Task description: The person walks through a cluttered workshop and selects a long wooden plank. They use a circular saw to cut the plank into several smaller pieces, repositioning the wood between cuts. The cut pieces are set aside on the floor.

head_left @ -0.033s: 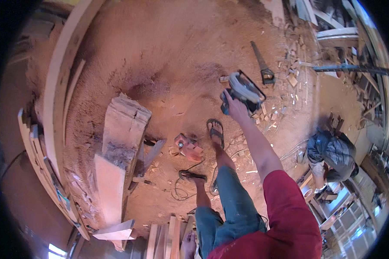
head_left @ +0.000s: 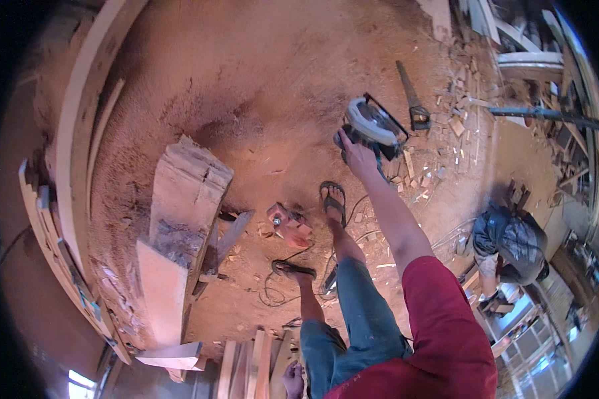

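Note:
My right hand (head_left: 358, 158) is closed around the handle of a circular saw (head_left: 369, 126), held out ahead at the end of my stretched arm. Its pale rounded guard and dark base plate show, tilted above the ground. Beyond it on the right, a handsaw (head_left: 416, 100) with a dark handle lies on the dusty ground. My left hand (head_left: 293, 380) hangs low by my left leg, near some upright boards (head_left: 259, 362). The lower edge and shadow leave its fingers unclear.
A large rough timber (head_left: 186, 193) with a pale board on it lies left. A red power tool (head_left: 289, 225) and a looping cord (head_left: 273, 292) lie by my sandalled feet. Long planks (head_left: 80, 133) run along the far left. A person (head_left: 512, 243) bends at the right among wood scraps.
My right hand and the circular saw sit slightly farther out, and the saw looks sharper. The whole view has shifted a little. The other person's hand has moved lower.

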Tool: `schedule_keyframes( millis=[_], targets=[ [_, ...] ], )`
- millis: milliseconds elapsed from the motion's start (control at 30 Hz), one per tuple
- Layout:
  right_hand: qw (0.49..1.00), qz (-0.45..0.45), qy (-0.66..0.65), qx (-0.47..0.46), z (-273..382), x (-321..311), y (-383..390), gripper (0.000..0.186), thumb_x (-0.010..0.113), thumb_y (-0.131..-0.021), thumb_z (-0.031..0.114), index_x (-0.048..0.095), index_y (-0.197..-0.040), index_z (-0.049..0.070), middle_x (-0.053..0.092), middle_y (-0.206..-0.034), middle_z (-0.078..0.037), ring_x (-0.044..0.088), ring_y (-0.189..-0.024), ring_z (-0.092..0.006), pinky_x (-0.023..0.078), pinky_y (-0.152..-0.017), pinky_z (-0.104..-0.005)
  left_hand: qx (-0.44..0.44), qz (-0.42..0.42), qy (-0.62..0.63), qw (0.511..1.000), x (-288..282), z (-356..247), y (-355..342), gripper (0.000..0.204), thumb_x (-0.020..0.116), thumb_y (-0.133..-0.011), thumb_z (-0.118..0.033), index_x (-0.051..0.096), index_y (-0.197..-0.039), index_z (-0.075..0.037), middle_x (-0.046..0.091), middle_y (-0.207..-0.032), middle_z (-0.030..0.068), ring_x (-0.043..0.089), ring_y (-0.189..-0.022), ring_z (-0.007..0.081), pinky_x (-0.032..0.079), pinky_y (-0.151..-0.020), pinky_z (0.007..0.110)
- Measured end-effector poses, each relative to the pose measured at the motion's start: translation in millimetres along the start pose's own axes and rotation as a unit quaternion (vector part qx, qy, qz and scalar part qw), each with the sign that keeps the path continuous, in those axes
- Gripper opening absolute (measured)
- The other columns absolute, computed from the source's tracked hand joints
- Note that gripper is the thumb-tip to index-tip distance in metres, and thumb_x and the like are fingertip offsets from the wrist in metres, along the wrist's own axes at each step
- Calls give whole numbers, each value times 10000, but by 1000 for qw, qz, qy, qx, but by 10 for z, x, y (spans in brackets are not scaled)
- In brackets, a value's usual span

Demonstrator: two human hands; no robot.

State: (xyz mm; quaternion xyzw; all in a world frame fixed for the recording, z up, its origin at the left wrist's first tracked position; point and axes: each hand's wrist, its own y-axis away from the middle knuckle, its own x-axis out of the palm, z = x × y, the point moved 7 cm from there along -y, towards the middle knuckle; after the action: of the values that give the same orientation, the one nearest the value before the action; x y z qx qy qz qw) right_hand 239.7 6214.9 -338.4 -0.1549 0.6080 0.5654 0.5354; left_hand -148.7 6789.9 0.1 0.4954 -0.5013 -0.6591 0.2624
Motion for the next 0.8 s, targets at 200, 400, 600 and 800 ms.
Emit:
schedule_keyframes(
  millis=[200, 400, 600, 800],
  targets=[
    [959, 248, 139, -13, 652, 1163, -1076, 464, 483, -923, 148, 467, -1387, 129, 552, -1275, -233, 609, -1101, -383, 545, -814, -446, 18, -3, -107, 994, 493, -579, 40, 328, 570, -992, -237, 597, -1270, -64, 627, -832, 38, 570, -790, 122, 495, -752, 285],
    [939, 112, 288, -151, 1395, 1499, -72, 371, 491, -917, 182, 571, -1258, 60, 580, -1242, -203, 523, -1213, -371, 389, -1038, -499, 1, -25, 6, 1000, 743, 175, -11, 343, 520, -997, -257, 611, -1196, 7, 687, -986, 155, 640, -965, 275, 504, -863, 387],
    [930, 162, 77, -322, 1891, 1313, 1546, 396, 554, -931, 271, 590, -1230, 15, 663, -1105, -206, 633, -1005, -398, 515, -870, -484, 66, -87, 66, 992, 295, 587, -78, 485, 470, -1004, -423, 626, -1188, -2, 669, -1069, 248, 635, -1056, 331, 477, -939, 400],
    [930, 209, -149, -263, 2922, 805, 3405, 377, 684, -886, 257, 643, -1164, 6, 709, -973, -166, 690, -875, -267, 545, -778, -361, 180, -380, 131, 898, -1639, 920, -294, 303, 476, -1018, -239, 611, -998, 31, 591, -873, 184, 552, -817, 312, 430, -743, 420]
  ],
)
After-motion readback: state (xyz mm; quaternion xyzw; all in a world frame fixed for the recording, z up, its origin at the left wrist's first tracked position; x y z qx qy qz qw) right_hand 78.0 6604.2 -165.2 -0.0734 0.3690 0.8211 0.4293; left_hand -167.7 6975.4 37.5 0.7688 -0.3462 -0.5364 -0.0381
